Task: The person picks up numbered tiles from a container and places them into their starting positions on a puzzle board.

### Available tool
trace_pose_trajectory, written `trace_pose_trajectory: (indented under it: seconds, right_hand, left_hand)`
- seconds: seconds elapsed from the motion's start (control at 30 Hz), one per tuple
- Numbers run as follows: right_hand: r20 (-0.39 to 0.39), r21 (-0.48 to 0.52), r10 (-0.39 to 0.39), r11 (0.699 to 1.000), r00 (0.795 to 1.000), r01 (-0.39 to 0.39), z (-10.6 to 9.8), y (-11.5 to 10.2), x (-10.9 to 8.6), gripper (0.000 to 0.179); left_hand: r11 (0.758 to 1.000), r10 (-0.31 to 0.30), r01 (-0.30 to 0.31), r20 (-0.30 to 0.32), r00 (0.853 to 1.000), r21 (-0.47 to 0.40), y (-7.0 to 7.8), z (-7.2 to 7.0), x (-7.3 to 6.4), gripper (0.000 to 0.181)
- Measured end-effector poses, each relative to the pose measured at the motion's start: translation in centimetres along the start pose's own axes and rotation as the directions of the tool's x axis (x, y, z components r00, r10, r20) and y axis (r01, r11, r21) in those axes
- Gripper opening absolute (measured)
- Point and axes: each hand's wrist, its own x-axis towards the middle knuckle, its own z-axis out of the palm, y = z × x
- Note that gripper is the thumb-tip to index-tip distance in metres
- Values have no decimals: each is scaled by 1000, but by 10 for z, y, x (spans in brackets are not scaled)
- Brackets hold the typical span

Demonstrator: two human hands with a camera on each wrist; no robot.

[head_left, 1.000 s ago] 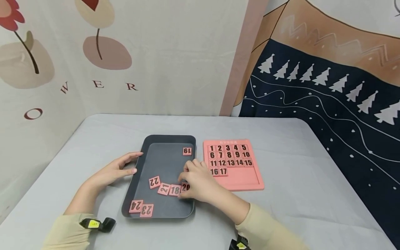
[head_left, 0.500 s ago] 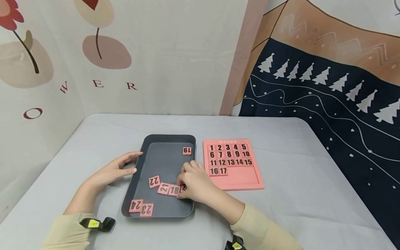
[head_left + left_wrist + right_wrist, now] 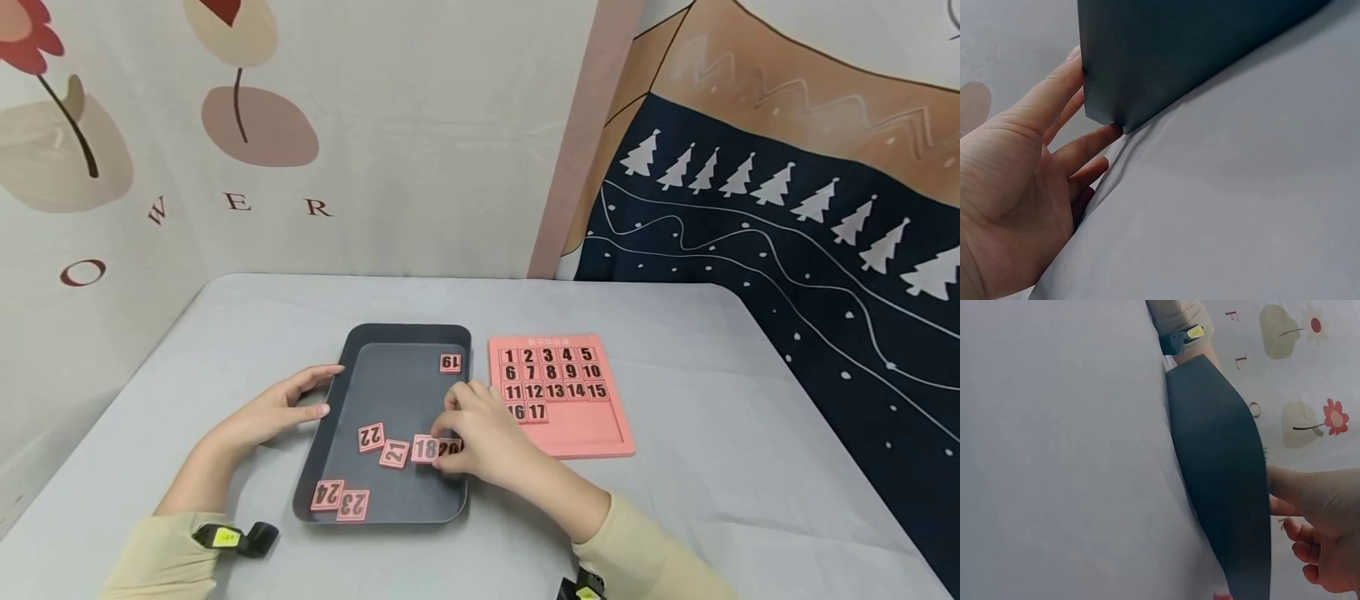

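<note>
Across the pale worktop (image 3: 712, 392), the right hand (image 3: 483, 433) pinches tile 18 (image 3: 423, 450) inside the tray (image 3: 397, 383), which the spread left hand (image 3: 277, 408) touches. Looks like pick-up; next probably calls for lifting toward the board (image 3: 581, 432).

Dark-grey rectangular tray (image 3: 397, 379), raised rim: accessible from above across its far middle; left hand (image 3: 276, 407) obstructs part of left side, right hand (image 3: 486, 435) spans gap toward pink square board (image 3: 588, 435).

Table (image 3: 720, 367): white, rounded far corners. Left backdrop (image 3: 420, 183): cream, printed flowers (image 3: 22, 37), dark red letters (image 3: 237, 202), pink edge strip (image 3: 583, 125). Right backdrop (image 3: 862, 300): navy, white trees (image 3: 813, 202), brown above.
</note>
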Motion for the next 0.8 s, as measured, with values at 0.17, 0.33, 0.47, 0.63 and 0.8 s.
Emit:
trace_pose_trajectory:
  seconds: [0.17,0.33,0.47,0.63,0.8]
  right_hand:
    - [-57,13,-12,1000,998,13,-10,10,-9,26]
    - [-96,32,-12,999,995,15,-20,23,-19,26]
    - [-121,52,-1,999,993,7,-28,35,-28,26]
    - [-137,64,16,998,990,-7,-36,49,-40,26]
    - [-147,71,35,997,988,-25,-41,66,-52,25]
  left_hand:
    - [1000,6,-6,-2,1000,10,-1,-1,1,57]
    - [1000,0,0,-3,1000,12,-1,-1,1,57]
    - [1000,3,-3,-2,1000,9,-2,-1,1,57]
    - [1000,5,-5,-1,1000,9,-2,0,1,57]
    - [1000,-3,3,1,1000,7,-3,-1,1,57]
